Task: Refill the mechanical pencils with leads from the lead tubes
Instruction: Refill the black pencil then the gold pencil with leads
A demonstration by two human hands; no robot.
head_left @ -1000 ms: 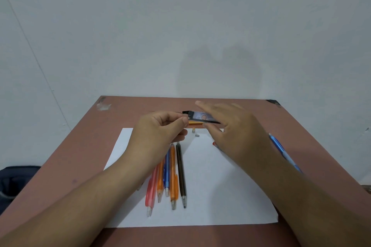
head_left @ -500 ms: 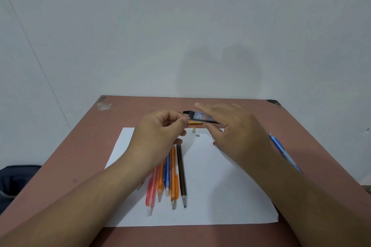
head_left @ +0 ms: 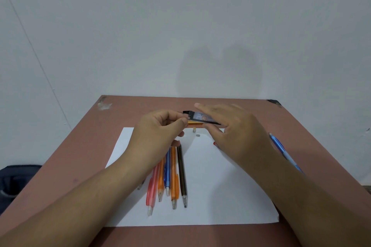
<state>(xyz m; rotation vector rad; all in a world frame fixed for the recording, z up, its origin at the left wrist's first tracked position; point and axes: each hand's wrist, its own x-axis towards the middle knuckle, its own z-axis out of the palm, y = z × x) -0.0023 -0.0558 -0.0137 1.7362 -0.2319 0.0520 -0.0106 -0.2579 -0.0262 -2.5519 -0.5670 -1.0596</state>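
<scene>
I read this as early going: my right hand (head_left: 239, 132) grips the flat black lead tube (head_left: 202, 117), my left hand (head_left: 158, 132) pinches its cap end, and 5 slim plastic mechanical pencils (head_left: 170, 174) lie unfilled, I judge, on the white paper sheet (head_left: 230, 196) below.

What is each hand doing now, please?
Left hand: fingers pinch the orange pencil.
Right hand: fingers hold the lead tube.

We see the paper (head_left: 220, 196) lying on the table (head_left: 321, 166). On the paper's left half lies a row of pencils (head_left: 170, 176); another pencil (head_left: 281, 148) lies off its right edge.
</scene>
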